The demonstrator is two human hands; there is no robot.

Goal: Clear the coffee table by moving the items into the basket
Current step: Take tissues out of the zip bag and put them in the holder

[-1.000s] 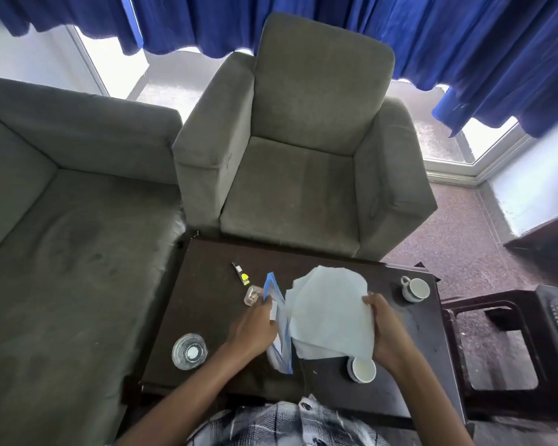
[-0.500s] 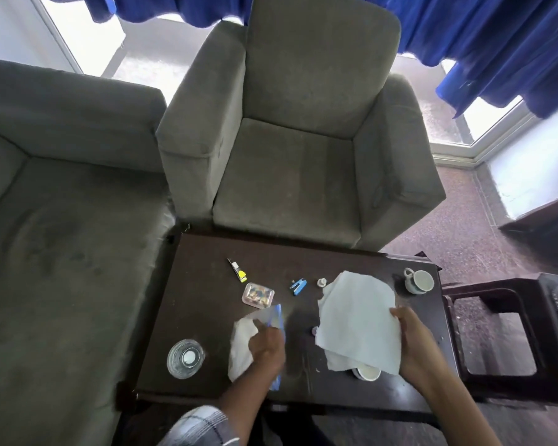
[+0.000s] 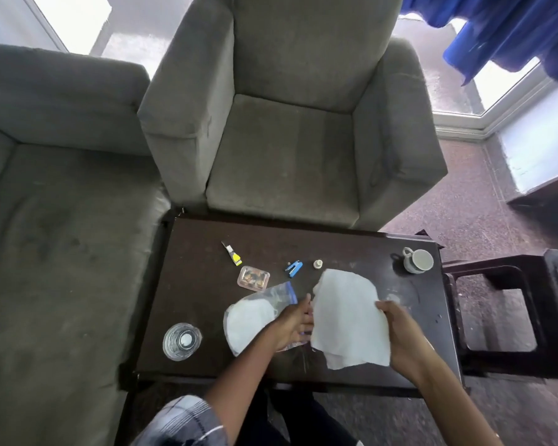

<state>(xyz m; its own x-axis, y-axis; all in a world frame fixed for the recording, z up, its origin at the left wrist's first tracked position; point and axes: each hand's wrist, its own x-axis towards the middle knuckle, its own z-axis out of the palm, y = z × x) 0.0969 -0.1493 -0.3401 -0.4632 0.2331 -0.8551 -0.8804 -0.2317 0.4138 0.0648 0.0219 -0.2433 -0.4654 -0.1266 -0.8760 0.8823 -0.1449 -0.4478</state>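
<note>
Sofa point(image 3: 62, 252) and armchair point(image 3: 297, 149) border the dark surface point(image 3: 200, 317). Both forearms reach in from the near edge. White cloth point(image 3: 345, 323) sits front right of center on the surface. Right hand point(image 3: 400, 339) is at the cloth's right edge, thumb on top, grip holding cloth. Left hand point(image 3: 290, 326) is palm down over a clear bag point(image 3: 255, 317) with white contents, just left of the cloth, fingertips at the cloth's left edge. Can't tell whether the left grip holds anything or only touches. Glass point(image 3: 181, 341) front left, cup point(image 3: 417, 260) far right, both well apart from the hands. Box point(image 3: 253, 278), blue stapler point(image 3: 293, 268), yellow tube point(image 3: 234, 255) and white cap point(image 3: 318, 263) lie beyond bag and cloth.
</note>
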